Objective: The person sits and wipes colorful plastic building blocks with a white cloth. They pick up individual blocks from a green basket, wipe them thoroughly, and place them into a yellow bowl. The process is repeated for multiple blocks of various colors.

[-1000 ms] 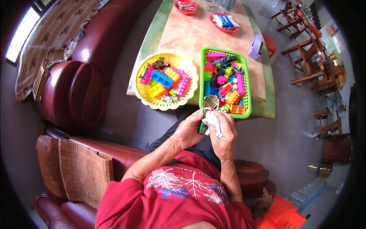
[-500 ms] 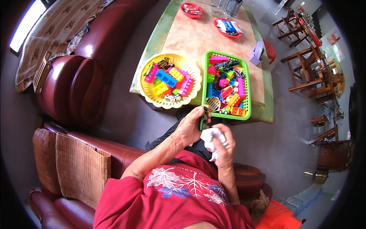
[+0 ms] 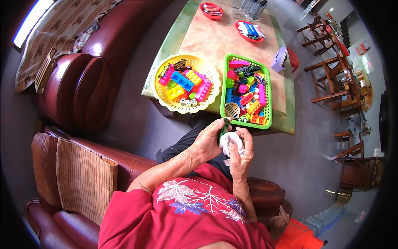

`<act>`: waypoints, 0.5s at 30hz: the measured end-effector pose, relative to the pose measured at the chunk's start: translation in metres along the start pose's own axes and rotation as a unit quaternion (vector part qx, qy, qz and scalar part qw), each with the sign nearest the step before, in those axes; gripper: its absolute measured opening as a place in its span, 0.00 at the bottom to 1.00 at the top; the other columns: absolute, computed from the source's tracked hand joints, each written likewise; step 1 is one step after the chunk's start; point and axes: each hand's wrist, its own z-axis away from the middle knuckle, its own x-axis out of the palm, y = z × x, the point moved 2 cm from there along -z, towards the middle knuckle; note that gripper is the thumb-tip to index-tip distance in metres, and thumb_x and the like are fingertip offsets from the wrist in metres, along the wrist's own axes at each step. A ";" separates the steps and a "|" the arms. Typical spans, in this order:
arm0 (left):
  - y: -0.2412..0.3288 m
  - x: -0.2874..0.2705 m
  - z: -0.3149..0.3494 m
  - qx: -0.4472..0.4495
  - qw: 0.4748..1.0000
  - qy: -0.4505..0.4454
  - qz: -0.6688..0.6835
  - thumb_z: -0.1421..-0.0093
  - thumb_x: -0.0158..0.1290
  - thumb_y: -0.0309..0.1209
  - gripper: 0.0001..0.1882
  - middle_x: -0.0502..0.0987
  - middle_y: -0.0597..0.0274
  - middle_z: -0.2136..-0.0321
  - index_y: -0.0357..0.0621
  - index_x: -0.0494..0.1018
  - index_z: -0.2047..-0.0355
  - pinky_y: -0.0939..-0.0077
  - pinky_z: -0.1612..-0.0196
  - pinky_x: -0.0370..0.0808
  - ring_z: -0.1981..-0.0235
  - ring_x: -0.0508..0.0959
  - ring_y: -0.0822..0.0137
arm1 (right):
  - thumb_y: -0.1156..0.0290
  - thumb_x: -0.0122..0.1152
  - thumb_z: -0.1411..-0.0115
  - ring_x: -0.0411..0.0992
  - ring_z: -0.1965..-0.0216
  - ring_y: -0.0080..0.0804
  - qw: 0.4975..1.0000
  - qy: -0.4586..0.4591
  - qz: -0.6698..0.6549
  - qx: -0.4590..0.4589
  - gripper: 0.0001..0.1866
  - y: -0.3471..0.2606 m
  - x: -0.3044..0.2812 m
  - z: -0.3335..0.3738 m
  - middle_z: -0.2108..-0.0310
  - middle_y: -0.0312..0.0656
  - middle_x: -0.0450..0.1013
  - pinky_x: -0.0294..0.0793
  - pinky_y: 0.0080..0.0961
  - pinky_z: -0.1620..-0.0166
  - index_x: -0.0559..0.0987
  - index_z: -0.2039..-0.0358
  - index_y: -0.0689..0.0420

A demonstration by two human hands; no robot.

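Note:
My left hand (image 3: 207, 140) grips a long dark green toy (image 3: 224, 127) by its side, thumb towards the top end; which kind of toy it is I cannot make out. A crumpled white cloth (image 3: 230, 142) is bunched in my right hand (image 3: 241, 157), pressed against the lower part of the toy. Just beyond my hands stands a green basket (image 3: 270, 99) of colourful building blocks and toy cars. To its left, a scalloped yellow basket (image 3: 215, 85) holds more blocks, dark toy pieces and a white toy car (image 3: 188, 102).
Both baskets stand on the near end of a marbled table (image 3: 203, 37). Farther back are two red dishes (image 3: 211, 17) with packets, glasses (image 3: 242, 10) and a purple container (image 3: 279, 59). Brown leather sofas (image 3: 78, 91) lie left and behind; wooden chairs (image 3: 329, 76) stand right.
My right hand has brought the white cloth up against the green toy, where a small gap showed before. The left hand keeps its hold, and the view has shifted slightly.

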 end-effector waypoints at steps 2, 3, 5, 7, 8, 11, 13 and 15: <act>-0.002 -0.002 -0.001 0.004 1.000 -0.001 0.007 0.35 0.49 0.41 0.16 0.75 0.64 0.64 0.45 0.71 0.53 0.68 0.52 0.71 0.60 0.74 0.67 | 0.80 0.58 0.44 0.70 0.60 0.36 0.985 0.043 0.129 -0.102 0.16 0.002 0.004 -0.002 0.62 0.42 0.69 0.72 0.30 0.58 0.73 0.54 0.58; -0.003 -0.001 0.000 0.003 1.000 -0.003 0.001 0.35 0.49 0.41 0.16 0.75 0.64 0.64 0.45 0.71 0.53 0.67 0.52 0.71 0.60 0.74 0.67 | 0.81 0.58 0.45 0.70 0.61 0.37 0.985 0.032 0.136 -0.103 0.16 0.003 0.003 -0.003 0.62 0.43 0.68 0.72 0.30 0.58 0.73 0.55 0.58; -0.005 0.005 0.002 0.001 1.000 -0.008 -0.010 0.35 0.49 0.41 0.16 0.75 0.64 0.63 0.45 0.71 0.54 0.67 0.52 0.71 0.59 0.74 0.67 | 0.82 0.58 0.46 0.70 0.62 0.38 0.983 0.011 0.149 -0.104 0.16 0.008 -0.002 -0.006 0.62 0.43 0.68 0.72 0.31 0.58 0.74 0.55 0.58; -0.001 0.004 0.000 -0.008 1.000 0.008 0.018 0.35 0.49 0.41 0.16 0.75 0.64 0.63 0.45 0.71 0.54 0.66 0.52 0.71 0.59 0.74 0.67 | 0.82 0.62 0.49 0.71 0.60 0.39 0.987 -0.023 0.130 -0.096 0.17 0.004 -0.002 -0.008 0.61 0.44 0.69 0.73 0.31 0.59 0.76 0.58 0.57; 0.002 -0.001 -0.002 -0.007 1.000 0.004 0.013 0.35 0.49 0.41 0.16 0.75 0.64 0.63 0.45 0.71 0.53 0.67 0.52 0.71 0.60 0.74 0.67 | 0.83 0.62 0.50 0.71 0.60 0.39 0.985 -0.045 0.132 -0.103 0.17 -0.005 -0.001 -0.009 0.61 0.45 0.70 0.73 0.32 0.59 0.76 0.58 0.57; 0.006 -0.008 -0.002 -0.025 1.000 0.001 0.013 0.35 0.48 0.41 0.17 0.75 0.64 0.64 0.44 0.71 0.53 0.69 0.54 0.71 0.62 0.74 0.68 | 0.84 0.64 0.53 0.73 0.61 0.37 0.982 -0.113 0.112 -0.098 0.18 -0.006 -0.005 -0.007 0.62 0.44 0.71 0.75 0.30 0.61 0.78 0.60 0.58; 0.007 -0.012 -0.003 -0.038 0.999 0.004 0.005 0.35 0.49 0.41 0.17 0.75 0.64 0.65 0.44 0.72 0.53 0.69 0.54 0.72 0.62 0.74 0.69 | 0.86 0.62 0.52 0.74 0.63 0.34 0.982 -0.156 0.077 -0.072 0.15 -0.010 -0.007 -0.005 0.62 0.43 0.72 0.75 0.26 0.63 0.78 0.62 0.59; 0.008 -0.014 -0.007 -0.046 0.999 0.008 -0.014 0.35 0.49 0.41 0.17 0.75 0.64 0.65 0.43 0.72 0.53 0.69 0.54 0.72 0.62 0.74 0.69 | 0.85 0.65 0.54 0.74 0.64 0.34 0.971 -0.169 0.102 -0.135 0.17 -0.020 -0.001 -0.008 0.63 0.42 0.71 0.76 0.26 0.64 0.79 0.62 0.57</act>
